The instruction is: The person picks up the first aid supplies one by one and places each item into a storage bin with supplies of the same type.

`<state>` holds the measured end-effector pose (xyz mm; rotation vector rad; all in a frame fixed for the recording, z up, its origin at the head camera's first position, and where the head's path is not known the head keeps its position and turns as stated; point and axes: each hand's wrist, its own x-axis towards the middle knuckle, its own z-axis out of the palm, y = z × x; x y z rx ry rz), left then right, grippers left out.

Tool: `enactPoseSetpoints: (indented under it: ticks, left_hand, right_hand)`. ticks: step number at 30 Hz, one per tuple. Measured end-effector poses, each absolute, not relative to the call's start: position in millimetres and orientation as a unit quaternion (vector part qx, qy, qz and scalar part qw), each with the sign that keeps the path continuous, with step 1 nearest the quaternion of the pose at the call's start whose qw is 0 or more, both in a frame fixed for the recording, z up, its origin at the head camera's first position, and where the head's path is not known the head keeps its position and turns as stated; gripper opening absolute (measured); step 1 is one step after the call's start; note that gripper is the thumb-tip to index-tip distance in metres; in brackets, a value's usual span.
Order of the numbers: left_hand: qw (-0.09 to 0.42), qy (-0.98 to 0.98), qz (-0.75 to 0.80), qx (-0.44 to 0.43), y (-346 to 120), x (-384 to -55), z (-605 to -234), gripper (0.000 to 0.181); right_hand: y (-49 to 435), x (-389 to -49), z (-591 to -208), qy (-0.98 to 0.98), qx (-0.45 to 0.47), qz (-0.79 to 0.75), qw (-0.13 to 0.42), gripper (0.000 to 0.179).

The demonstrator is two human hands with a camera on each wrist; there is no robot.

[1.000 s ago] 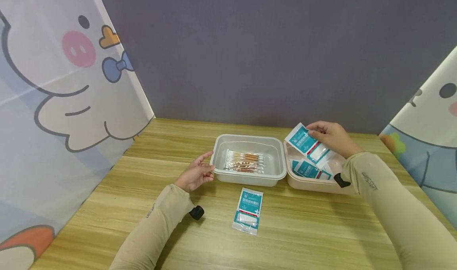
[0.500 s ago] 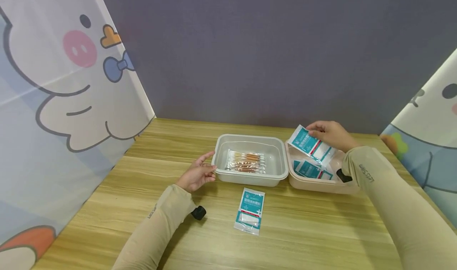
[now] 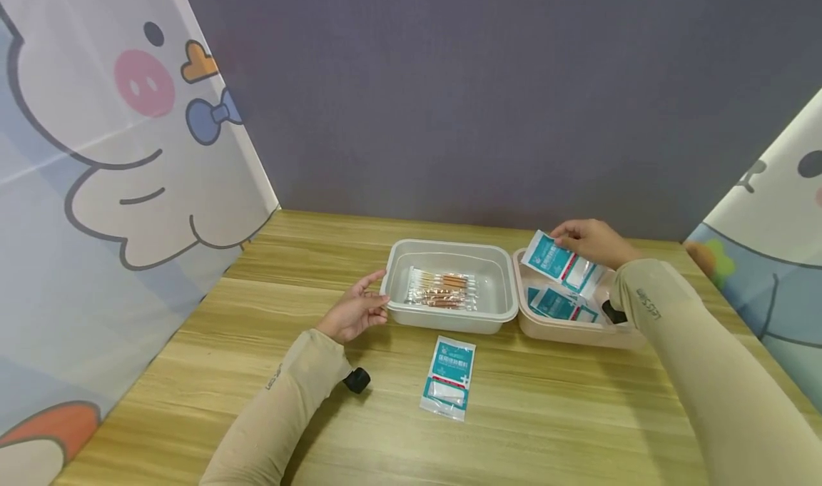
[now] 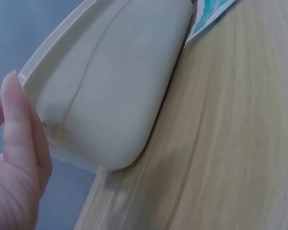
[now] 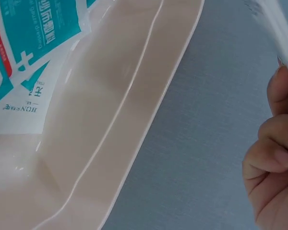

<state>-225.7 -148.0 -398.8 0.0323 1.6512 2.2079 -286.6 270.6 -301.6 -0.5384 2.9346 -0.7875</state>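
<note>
My right hand [image 3: 594, 242] pinches a teal-and-white gauze dressing packet [image 3: 564, 264] by its far edge, tilted above the pink box [image 3: 565, 332]. In the right wrist view curled fingers [image 5: 271, 153] hold the packet, mostly cut off by the frame. More gauze packets [image 5: 38, 28] lie inside the pink box. My left hand [image 3: 356, 311] touches the left end of the grey box [image 3: 443, 320], fingers fairly straight at its rim, also seen in the left wrist view beside the grey box's wall [image 4: 110, 86]. A clear bag of cotton swabs [image 3: 443, 290] lies in the grey box.
One gauze packet [image 3: 448, 377] lies flat on the wooden table [image 3: 546, 429] in front of the grey box. The two boxes stand side by side. A dark grey panel [image 3: 488, 100] rises behind the table, with cartoon-printed sheets [image 3: 128, 143] at the sides.
My right hand has lowered the pinched gauze packet slightly and shifted it a little right over the pink box. My left hand stays at the grey box's rim.
</note>
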Motion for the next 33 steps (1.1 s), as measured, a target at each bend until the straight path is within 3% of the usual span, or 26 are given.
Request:
enactPoseSetpoints:
  ticks: [13, 23, 33]
  left_hand:
    - [0.195, 0.585, 0.787, 0.013, -151.3, -226.0, -400.7, 0.065]
    - [0.193, 0.598, 0.778, 0.009, -150.7, -225.4, -400.0, 0.065]
    - [0.195, 0.596, 0.779, 0.016, -150.4, -227.0, -396.8, 0.067]
  right_hand:
    - [272.9, -294.7, -312.4, 0.951, -0.175, -0.251, 0.044, 0.019]
    - [269.2, -297.6, -319.9, 0.943, -0.228, -0.213, 0.115, 0.015]
    - [267.3, -303.4, -326.3, 0.933, -0.275, -0.205, 0.113, 0.011]
